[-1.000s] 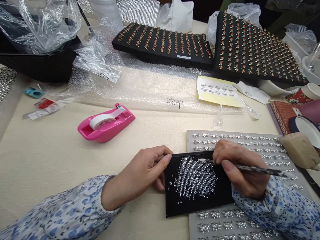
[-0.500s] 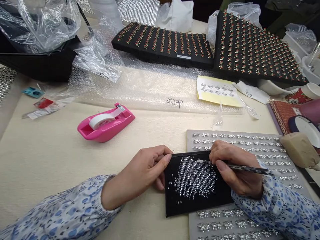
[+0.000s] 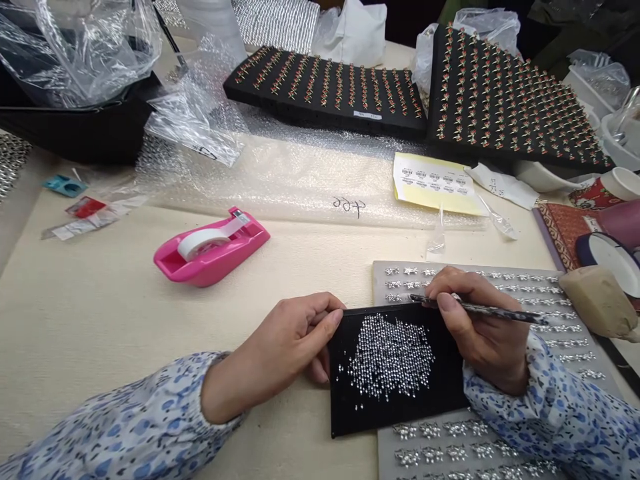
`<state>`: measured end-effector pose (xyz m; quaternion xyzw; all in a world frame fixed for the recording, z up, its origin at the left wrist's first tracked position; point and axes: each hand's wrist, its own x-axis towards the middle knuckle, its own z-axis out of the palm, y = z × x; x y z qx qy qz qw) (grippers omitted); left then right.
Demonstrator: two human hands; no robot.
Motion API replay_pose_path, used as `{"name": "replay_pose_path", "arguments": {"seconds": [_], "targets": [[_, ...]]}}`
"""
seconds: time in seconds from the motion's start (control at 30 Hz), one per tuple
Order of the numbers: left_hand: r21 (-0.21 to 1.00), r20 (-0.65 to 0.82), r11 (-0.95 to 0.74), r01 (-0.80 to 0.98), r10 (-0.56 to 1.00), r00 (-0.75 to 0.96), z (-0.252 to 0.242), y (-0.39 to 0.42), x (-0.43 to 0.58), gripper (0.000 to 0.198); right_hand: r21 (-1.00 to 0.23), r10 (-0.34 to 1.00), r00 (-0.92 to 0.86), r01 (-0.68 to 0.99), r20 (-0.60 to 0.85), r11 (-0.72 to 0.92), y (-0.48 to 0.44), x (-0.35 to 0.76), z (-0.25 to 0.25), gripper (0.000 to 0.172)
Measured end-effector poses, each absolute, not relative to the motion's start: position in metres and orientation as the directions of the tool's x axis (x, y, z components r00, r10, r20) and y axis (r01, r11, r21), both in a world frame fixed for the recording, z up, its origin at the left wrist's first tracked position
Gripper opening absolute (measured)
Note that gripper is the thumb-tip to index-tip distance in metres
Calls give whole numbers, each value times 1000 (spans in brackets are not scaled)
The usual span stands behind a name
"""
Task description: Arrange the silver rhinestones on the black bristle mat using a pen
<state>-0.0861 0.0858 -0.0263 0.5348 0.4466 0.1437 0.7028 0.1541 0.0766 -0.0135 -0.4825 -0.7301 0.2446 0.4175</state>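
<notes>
My left hand (image 3: 285, 343) grips the left edge of a black pad (image 3: 395, 417), its fingers curled under the rim. Spread on the pad is a dense patch of tiny silver rhinestones (image 3: 390, 357). My right hand (image 3: 480, 327) holds a slim speckled pick tool (image 3: 480, 308) like a pen. The tool's tip rests near the pad's top edge, above the stones. The pad overlaps a grey board (image 3: 385, 280) set with rows of silver star-shaped pieces, hiding its middle.
A pink tape dispenser (image 3: 213, 253) stands left of my hands on the cream table surface (image 3: 100, 320). Behind it lie bubble wrap (image 3: 280, 180) and a yellow label sheet (image 3: 435, 183). Black trays (image 3: 325, 90) hold rows of red-and-gold pieces. A beige lump (image 3: 597, 303) sits at right.
My right hand has moved up and away from the stones, carrying the tool tip to the pad's top edge. My left hand and the pad stay about where they were.
</notes>
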Motion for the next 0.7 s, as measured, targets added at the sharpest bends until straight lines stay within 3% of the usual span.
{"name": "replay_pose_path", "arguments": {"seconds": [0.7], "targets": [[865, -501, 392, 312, 662, 557, -26, 88, -84, 25, -693, 895, -132, 588, 425, 416, 83, 154, -17, 10]]}}
